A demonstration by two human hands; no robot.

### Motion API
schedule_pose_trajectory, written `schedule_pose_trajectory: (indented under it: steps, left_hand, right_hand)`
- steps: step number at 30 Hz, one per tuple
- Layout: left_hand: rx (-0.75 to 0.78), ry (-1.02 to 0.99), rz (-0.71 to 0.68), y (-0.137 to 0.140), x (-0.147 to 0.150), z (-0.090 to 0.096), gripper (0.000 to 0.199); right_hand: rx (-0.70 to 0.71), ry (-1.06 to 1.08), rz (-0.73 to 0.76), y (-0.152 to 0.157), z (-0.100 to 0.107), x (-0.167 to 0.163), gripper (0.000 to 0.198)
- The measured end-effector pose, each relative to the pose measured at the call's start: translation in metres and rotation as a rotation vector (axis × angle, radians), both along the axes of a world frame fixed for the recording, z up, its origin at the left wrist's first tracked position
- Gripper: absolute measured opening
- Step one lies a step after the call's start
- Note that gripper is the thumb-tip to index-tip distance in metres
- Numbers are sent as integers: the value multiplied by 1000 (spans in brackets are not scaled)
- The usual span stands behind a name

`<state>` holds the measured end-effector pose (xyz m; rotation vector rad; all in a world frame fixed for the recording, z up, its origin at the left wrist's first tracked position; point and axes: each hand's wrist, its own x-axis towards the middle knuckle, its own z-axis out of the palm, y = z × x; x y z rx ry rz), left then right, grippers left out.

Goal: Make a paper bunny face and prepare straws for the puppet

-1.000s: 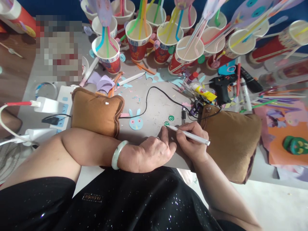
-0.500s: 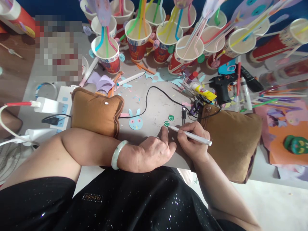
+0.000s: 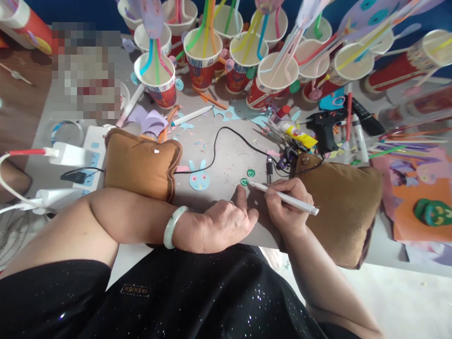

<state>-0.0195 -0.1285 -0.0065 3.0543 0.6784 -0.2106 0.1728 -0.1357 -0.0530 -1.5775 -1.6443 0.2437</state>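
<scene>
On the grey tabletop lie two small green paper circles with white heart outlines; the lower circle [image 3: 244, 181] is at the tip of my left index finger, the upper circle [image 3: 250, 173] just beyond it. My left hand [image 3: 226, 223] points that finger out, its thumb apart and the other fingers curled, gripping nothing. A white marker pen [image 3: 289, 200] is pinched in my right hand [image 3: 287, 205], its tip slightly right of the lower circle and seemingly off it. To the left rests a light-blue paper rabbit face [image 3: 199, 180]. A black pen [image 3: 269, 169] lies beyond my right hand.
Brown cushions flank my hands, one left [image 3: 141, 162] and one right [image 3: 339, 212]. A black cable [image 3: 221, 134] loops between them. Several paper cups [image 3: 203, 56] with straws line the back. A glue gun [image 3: 325, 127], scissors and a yellow tube [image 3: 298, 135] lie back right.
My right hand has shifted a little to the right, taking the white marker's tip away from the lower green circle. The left hand stays in place.
</scene>
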Motion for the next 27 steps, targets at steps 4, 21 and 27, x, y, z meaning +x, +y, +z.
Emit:
schedule_pose_trajectory:
  steps: [4,21,27]
  left_hand:
    - [-32,24,3,1,1,1,24]
    - [0,-15,15,-2,1,-4,20]
    - [3,-12,17,-1,2,-5,21]
  right_hand:
    - [7,-6,-21,0,-3,0,11]
    - [-63,-9,-26,0,-4,-1,12]
    - [-63,-10,-15,0,-4,-1,11]
